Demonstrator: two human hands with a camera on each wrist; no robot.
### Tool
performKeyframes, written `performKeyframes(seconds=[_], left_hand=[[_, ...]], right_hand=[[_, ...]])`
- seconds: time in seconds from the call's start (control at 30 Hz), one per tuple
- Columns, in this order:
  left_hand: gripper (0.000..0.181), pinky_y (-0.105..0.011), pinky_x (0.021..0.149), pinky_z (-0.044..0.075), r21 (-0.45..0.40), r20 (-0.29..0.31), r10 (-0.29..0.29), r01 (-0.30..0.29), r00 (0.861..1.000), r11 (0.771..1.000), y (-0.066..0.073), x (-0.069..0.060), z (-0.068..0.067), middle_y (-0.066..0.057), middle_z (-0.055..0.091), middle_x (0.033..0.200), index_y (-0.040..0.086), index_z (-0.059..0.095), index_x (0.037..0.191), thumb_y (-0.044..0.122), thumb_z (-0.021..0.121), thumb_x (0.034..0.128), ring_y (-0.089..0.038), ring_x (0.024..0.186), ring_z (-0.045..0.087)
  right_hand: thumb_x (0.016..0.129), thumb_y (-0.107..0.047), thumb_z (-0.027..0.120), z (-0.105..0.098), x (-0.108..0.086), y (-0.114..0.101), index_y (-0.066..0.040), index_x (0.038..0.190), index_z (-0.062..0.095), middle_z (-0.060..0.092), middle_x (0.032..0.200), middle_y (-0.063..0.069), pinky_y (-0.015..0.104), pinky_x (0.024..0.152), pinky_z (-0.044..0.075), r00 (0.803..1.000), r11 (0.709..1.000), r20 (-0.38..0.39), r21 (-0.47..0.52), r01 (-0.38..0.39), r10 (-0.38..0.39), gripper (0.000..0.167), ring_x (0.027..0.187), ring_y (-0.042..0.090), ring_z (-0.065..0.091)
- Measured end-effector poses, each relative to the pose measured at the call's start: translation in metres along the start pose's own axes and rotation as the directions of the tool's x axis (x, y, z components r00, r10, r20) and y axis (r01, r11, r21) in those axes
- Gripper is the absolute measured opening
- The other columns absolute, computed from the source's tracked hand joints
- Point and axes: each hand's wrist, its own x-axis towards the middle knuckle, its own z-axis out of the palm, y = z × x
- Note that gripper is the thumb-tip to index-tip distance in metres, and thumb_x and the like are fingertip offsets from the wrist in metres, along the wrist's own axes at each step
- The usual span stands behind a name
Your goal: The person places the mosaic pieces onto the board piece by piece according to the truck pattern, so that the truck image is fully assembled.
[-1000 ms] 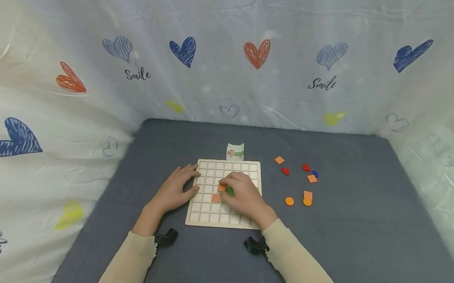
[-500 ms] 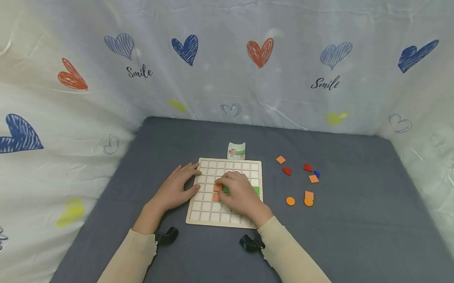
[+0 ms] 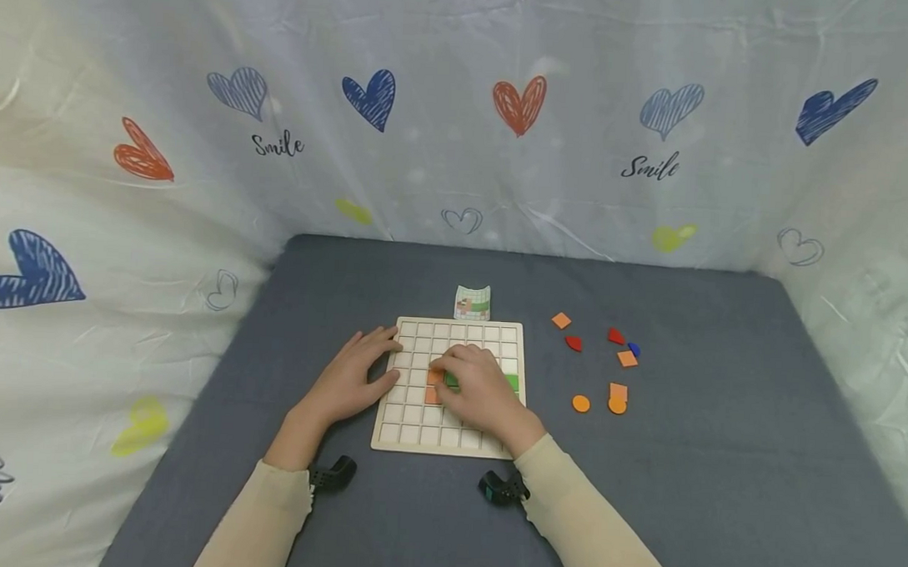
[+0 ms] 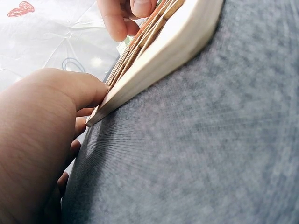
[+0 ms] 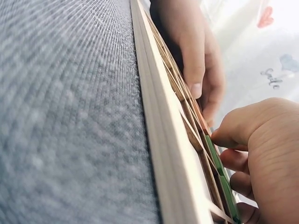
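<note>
A pale wooden grid board (image 3: 412,413) lies on the table. My left hand (image 3: 353,378) rests at its left edge, thumb and fingertips touching the rim; the left wrist view shows the thumb on top of the edge. Over the middle of the board, my right hand (image 3: 484,389) has index finger and thumb at an orange square tile (image 3: 436,377), pinching it in its cell. Below that tile sits another orange square (image 3: 431,395). Green tiles (image 5: 214,151) line the row to the right, partly hidden under the right hand; one green tile (image 3: 512,381) shows near the right edge.
A small printed pattern card (image 3: 472,303) stands behind the board. To the right lie loose pieces: an orange square (image 3: 561,321), red pieces (image 3: 574,344), a blue piece (image 3: 633,349) and orange discs (image 3: 581,403). A printed curtain (image 3: 428,174) surrounds the grey table.
My right hand has shifted slightly left, bringing the orange square from a tilted position down flat into its cell. Over the last half second it has barely moved. The left hand stays put.
</note>
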Motion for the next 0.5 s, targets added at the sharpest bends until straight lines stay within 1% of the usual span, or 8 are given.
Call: performKeyframes(seconds=[0.23,0.5], left_hand=[[0.046,-0.055,0.138,0.016,0.006,-0.026,0.028,-0.028,0.999,1.0,-0.0006,-0.0004,0.0021,-0.009,0.043,0.172,0.012,0.066,0.148,0.034,0.07,0.1086,-0.035,0.162,0.034],[0.047,-0.056,0.138,0.015,0.006,-0.031,0.031,-0.031,0.999,1.0,-0.0029,0.0003,0.0028,-0.009,0.043,0.172,0.012,0.065,0.149,0.035,0.07,0.109,-0.035,0.162,0.034]], right_hand=[[0.101,-0.019,0.077,0.0008,-0.0023,-0.0001,-0.015,0.125,0.081,0.072,0.117,-0.003,0.041,0.096,0.057,1.0,1.0,0.0,-0.011,0.009,-0.009,0.025,0.109,0.02,0.065],[0.102,-0.02,0.075,-0.0003,-0.0034,-0.0016,-0.015,0.126,0.08,0.072,0.119,-0.002,0.041,0.095,0.057,1.0,0.999,-0.003,-0.037,0.023,-0.024,0.024,0.109,0.021,0.065]])
